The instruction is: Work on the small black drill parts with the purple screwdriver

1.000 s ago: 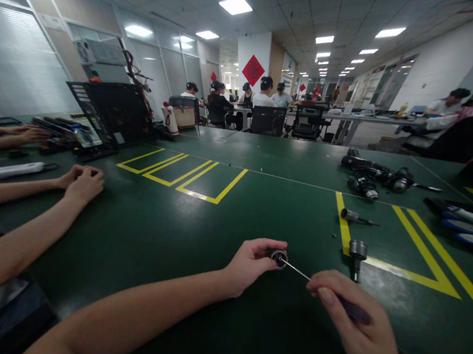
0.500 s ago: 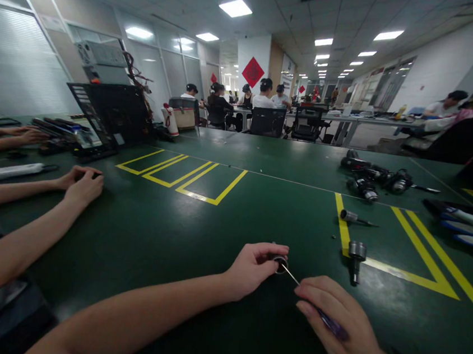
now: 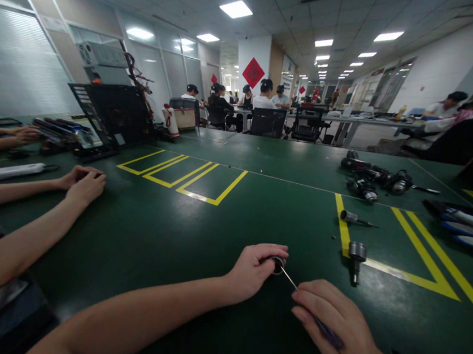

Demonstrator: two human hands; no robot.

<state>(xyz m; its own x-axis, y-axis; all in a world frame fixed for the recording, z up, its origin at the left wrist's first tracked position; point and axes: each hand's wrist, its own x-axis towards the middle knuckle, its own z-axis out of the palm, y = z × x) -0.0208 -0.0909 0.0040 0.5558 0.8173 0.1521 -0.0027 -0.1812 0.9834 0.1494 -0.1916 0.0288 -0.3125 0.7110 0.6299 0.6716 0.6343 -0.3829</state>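
Head view: the left hand (image 3: 253, 273) has its grip closed on a round, hollow metal part (image 3: 278, 265), pinched at the fingertips between two and three o'clock from the back of that hand. The right hand (image 3: 333, 325) wraps its grip around the handle of a screwdriver (image 3: 329, 333), which lies along a slanting line from between four and five o'clock, at the handle, to between ten and eleven, at the tip. From the right hand, the round part sits at about ten o'clock, nearly in line with the shaft, and the tip meets its dark opening; how deep it goes, or what it touches inside, I cannot tell. Nor is it clear whether the part rests on the green tabletop (image 3: 180, 233) or is held just above it. A wide-headed metal piece (image 3: 356, 260) lies near the right hand, between twelve and one o'clock from it, its long axis running close to twelve-to-six, head outward. Beyond that, a smaller shanked piece (image 3: 354, 217) points its thin end toward three. The right hand is nearer to both.
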